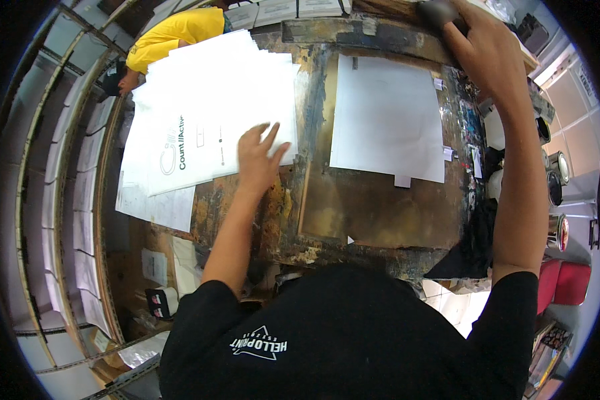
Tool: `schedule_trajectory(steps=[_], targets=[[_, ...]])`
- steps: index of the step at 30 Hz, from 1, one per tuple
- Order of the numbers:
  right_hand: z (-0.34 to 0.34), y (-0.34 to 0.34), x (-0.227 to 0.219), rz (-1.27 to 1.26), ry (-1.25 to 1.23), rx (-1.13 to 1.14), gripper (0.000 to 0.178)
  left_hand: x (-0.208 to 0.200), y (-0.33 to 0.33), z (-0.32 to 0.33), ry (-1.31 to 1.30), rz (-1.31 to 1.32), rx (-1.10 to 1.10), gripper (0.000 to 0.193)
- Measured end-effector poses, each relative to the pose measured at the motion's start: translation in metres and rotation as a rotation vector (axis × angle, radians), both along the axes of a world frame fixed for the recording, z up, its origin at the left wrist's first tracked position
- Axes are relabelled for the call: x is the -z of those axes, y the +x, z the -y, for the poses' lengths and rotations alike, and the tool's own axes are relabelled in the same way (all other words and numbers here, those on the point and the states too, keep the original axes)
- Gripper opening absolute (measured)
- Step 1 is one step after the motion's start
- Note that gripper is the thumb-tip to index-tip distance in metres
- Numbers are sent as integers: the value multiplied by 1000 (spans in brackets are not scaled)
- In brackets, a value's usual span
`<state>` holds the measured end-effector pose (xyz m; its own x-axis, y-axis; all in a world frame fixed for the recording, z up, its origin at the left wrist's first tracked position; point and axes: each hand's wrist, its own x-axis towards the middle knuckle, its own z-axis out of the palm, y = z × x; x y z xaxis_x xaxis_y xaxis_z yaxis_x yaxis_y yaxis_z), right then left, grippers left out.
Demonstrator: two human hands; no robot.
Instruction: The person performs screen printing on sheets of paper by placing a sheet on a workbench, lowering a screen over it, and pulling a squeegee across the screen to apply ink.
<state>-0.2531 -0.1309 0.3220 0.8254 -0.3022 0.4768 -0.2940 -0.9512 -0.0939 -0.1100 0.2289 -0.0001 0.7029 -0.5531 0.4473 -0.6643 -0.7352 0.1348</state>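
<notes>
My left hand [261, 157] is open, its fingers spread at the right edge of a messy stack of white printed sheets [247, 87]. A single white sheet [387, 120] lies on a stained brown board [387, 207] to the right, with small paper tabs along its right and lower edges. At the far right my raised right hand [480, 43] is closed around a dark, rounded thing [437, 13]. That thing is blurred and partly cut off by the top of the view, so its kind is unclear.
A paint-stained wooden bar [367, 33] crosses the table's far side. Cans [557, 230] line the right side, beside a red seat [570, 283]. Metal racks with sheets [90, 187] stand at left. A person in a yellow shirt [173, 37] bends down beyond the stack.
</notes>
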Motion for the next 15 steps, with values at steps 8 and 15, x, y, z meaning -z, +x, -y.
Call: schedule_trajectory(steps=[8, 15], targets=[[24, 6, 3, 14, -97, -73, 64, 3, 23, 36, -88, -396, -124, 63], [21, 24, -17, 100, -116, -163, 70, -21, -48, 86, 340, -364, 237, 131]])
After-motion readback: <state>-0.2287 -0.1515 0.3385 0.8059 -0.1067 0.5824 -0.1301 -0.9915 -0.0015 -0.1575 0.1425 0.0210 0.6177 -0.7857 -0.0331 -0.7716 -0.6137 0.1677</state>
